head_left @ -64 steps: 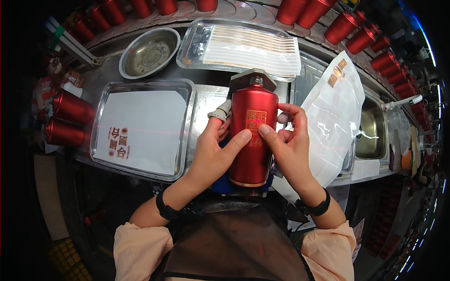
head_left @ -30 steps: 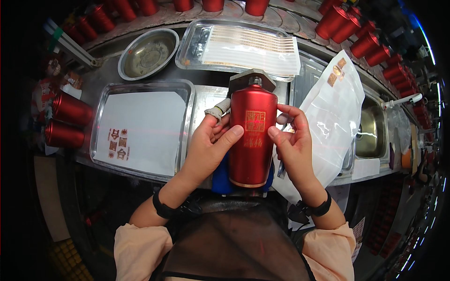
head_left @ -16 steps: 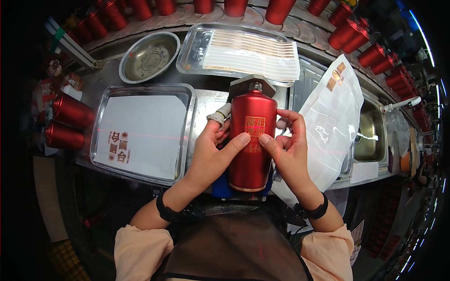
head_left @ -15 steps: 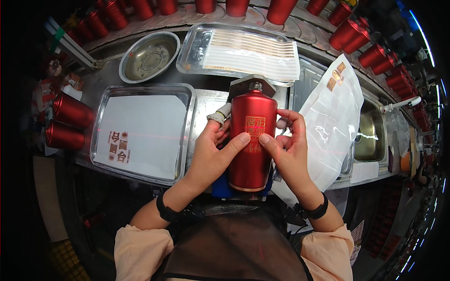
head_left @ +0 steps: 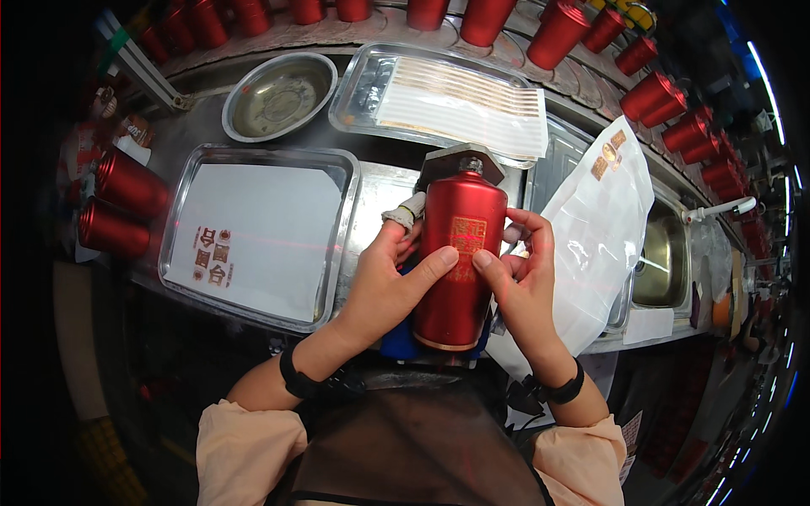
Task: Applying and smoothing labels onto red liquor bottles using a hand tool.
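Observation:
Directly in front of me a red metallic bottle [head_left: 456, 308] leans back, its dark threaded neck up and away from me. A gold printed decal [head_left: 468, 236] sits on its front. My left hand [head_left: 392, 274] is closed on the bottle's left side, its thumb on the decal's lower left. Off-white wrapping [head_left: 405, 211] covers the tip of one left finger. My right hand [head_left: 527, 266] holds the opposite side, its thumb also on the decal and its other fingers partly behind the bottle. Behind the neck stands a dark angular plate [head_left: 439, 164]; something blue [head_left: 398, 339] shows under the bottle.
On the left, a metal tray [head_left: 257, 154] holds a white sheet with brown-red decals. Farther back are a metal bowl [head_left: 240, 118] and a tray [head_left: 359, 88] of gold-striped sheets. A translucent sheet [head_left: 582, 244] and a sink [head_left: 658, 261] lie right. Several red containers [head_left: 557, 38] line the back.
The whole view has shifted slightly. Both hands stay on the bottle, thumbs on the decal. The red containers along the back stand in different positions.

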`<action>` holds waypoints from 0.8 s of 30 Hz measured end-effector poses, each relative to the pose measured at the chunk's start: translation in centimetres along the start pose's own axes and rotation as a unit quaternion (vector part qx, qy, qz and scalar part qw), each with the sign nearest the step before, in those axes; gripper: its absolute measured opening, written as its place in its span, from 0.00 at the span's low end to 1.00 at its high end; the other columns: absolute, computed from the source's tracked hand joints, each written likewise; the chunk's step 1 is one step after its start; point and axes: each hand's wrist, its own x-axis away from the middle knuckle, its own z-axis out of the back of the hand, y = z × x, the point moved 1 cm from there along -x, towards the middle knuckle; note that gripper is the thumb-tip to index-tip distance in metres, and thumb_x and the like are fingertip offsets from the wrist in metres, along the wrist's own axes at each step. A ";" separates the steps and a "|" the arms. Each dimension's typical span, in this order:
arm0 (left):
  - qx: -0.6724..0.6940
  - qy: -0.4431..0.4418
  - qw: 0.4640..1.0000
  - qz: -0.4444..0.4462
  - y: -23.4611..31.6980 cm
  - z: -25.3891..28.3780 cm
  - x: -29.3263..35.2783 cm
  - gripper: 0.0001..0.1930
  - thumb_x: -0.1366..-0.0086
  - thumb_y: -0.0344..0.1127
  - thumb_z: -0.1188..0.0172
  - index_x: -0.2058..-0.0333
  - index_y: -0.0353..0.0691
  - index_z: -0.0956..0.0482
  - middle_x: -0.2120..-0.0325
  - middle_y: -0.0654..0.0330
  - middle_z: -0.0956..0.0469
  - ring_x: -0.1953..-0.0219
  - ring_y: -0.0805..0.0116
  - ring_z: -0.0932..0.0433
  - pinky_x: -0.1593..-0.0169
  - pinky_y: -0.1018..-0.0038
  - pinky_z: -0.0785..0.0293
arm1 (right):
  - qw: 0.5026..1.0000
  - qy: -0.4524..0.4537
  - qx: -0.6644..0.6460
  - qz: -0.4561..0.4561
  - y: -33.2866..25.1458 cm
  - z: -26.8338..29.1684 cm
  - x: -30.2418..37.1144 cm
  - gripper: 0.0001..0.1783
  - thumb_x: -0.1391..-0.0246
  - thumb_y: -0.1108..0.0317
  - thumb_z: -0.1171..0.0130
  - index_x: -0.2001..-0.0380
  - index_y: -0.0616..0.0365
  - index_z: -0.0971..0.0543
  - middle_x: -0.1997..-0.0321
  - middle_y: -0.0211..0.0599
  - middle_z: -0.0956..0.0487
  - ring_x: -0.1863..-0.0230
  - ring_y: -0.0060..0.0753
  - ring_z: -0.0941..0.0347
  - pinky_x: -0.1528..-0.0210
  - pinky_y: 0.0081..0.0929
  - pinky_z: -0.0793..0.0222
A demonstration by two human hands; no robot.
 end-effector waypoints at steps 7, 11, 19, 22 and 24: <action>-0.012 -0.013 1.000 -0.022 0.2 0.1 -0.1 0.41 0.35 0.41 0.34 0.32 0.29 0.47 0.36 0.46 0.37 0.32 0.56 0.39 0.31 0.64 0.43 | 1.000 0.011 -0.016 -0.015 -0.1 0.4 -0.2 0.31 0.51 0.74 0.31 0.44 0.59 0.32 0.54 0.31 0.33 0.80 0.04 0.38 0.78 0.07 0.42; -0.042 -0.037 0.998 -0.004 0.1 0.7 0.3 0.42 0.35 0.42 0.34 0.32 0.29 0.48 0.36 0.44 0.38 0.32 0.55 0.39 0.30 0.62 0.44 | 0.991 0.054 -0.092 -0.085 -0.5 4.3 -2.5 0.13 0.42 0.64 0.39 0.59 0.62 0.21 0.72 0.32 0.24 0.86 0.14 0.37 0.84 0.15 0.42; -0.085 -0.093 0.992 -0.016 0.4 0.4 0.8 0.46 0.39 0.37 0.33 0.30 0.34 0.52 0.36 0.48 0.39 0.32 0.59 0.38 0.29 0.64 0.47 | 0.937 0.095 -0.260 -0.214 0.0 6.9 -2.4 0.19 0.45 0.69 0.40 0.50 0.60 0.27 0.65 0.32 0.22 0.69 0.23 0.25 0.68 0.17 0.29; -0.091 -0.091 0.992 0.009 0.5 0.7 1.1 0.46 0.39 0.36 0.32 0.30 0.34 0.53 0.36 0.47 0.38 0.33 0.60 0.37 0.30 0.64 0.46 | 0.999 0.033 -0.001 -0.018 -3.6 3.9 -0.6 0.31 0.54 0.82 0.38 0.45 0.61 0.36 0.62 0.32 0.24 0.65 0.22 0.25 0.61 0.23 0.26; -0.065 -0.094 0.993 0.012 0.5 0.5 1.1 0.46 0.39 0.36 0.32 0.30 0.34 0.52 0.36 0.48 0.38 0.34 0.60 0.36 0.30 0.64 0.45 | 0.989 0.020 0.078 0.122 -3.9 2.8 0.3 0.24 0.54 0.79 0.37 0.52 0.60 0.30 0.64 0.33 0.24 0.64 0.24 0.24 0.62 0.23 0.28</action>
